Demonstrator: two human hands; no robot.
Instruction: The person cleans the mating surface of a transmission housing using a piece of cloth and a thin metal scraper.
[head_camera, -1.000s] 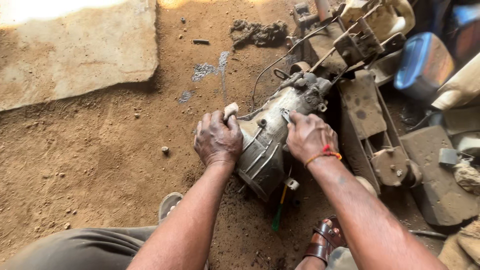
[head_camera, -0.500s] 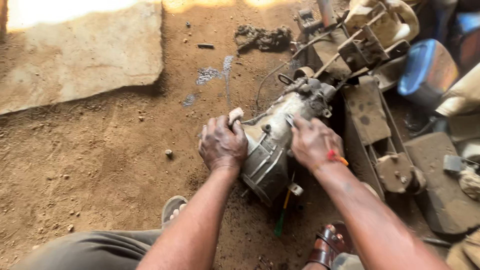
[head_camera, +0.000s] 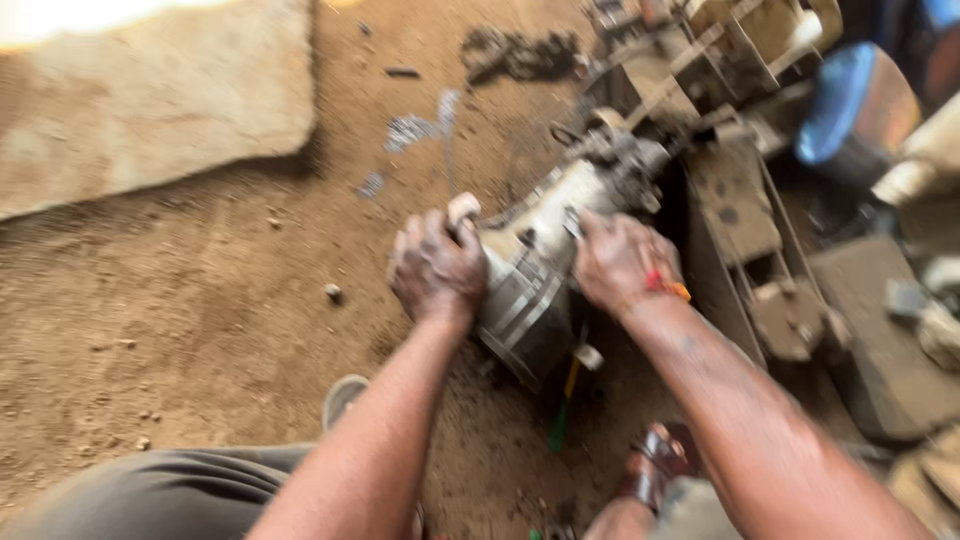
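Grey cast-metal gearbox (head_camera: 545, 265) lies tilted on bare dirt at centre frame, narrow end pointing to the upper right. Both hands are on it: left hand (head_camera: 435, 268) curled over the wide end, fingers clamped on the rim beside a pale knob; right hand (head_camera: 620, 262) pressed on the top side, fingers together and bent against the casing.

Risks, as I read it:
- Casing looks greasy and so do the hands; grip could slip and the gearbox could roll.
- Sandalled foot (head_camera: 655, 470) sits just below the wide end, so a roll or drop lands there.
- Green-handled screwdriver (head_camera: 562, 405) lies half under the casing; could get pinned or kicked.
- Loose dirt can get into any open port.

Surface: dry brown dirt floor (head_camera: 200, 330) with pebbles, a flat stone slab (head_camera: 150, 100) at upper left. Scrap metal brackets (head_camera: 740, 210) and a blue drum (head_camera: 850, 110) crowd the right side, close to the right elbow.
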